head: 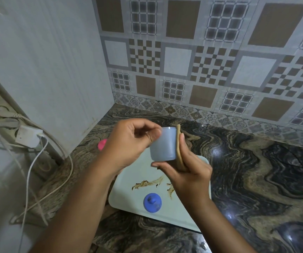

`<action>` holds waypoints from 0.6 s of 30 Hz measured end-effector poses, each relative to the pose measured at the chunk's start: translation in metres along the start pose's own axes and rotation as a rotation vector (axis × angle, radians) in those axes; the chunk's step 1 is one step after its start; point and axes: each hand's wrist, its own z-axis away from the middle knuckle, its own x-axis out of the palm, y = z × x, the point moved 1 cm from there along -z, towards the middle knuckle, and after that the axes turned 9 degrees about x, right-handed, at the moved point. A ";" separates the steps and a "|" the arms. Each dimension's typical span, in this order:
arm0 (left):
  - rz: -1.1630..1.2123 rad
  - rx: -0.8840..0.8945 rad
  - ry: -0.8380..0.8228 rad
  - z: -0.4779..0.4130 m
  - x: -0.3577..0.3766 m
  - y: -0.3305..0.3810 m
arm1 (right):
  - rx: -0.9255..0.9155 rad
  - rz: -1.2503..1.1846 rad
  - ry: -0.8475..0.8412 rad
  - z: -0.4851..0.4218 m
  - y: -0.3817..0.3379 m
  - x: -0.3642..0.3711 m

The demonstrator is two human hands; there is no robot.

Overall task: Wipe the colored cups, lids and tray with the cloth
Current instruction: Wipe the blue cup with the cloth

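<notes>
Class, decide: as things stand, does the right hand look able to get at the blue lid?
Probably yes: the blue lid lies uncovered on the tray below the right hand, though its fingers hold the cloth.

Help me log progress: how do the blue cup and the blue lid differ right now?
The cup is pale blue, the lid deep blue. The cup is in the air, gripped by the left hand with the cloth against its side; the lid lies untouched on the tray. The cup is tall, the lid a flat disc with a knob. Both are blue.
</notes>
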 end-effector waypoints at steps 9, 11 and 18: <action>0.056 -0.031 -0.047 0.005 -0.004 -0.005 | 0.210 -0.273 0.064 0.004 0.001 0.000; 0.116 -0.060 -0.019 0.004 -0.003 -0.007 | 0.215 -0.276 0.051 0.003 0.004 0.000; -0.307 0.159 0.052 0.008 0.009 0.009 | -0.237 0.226 0.071 -0.005 0.009 -0.007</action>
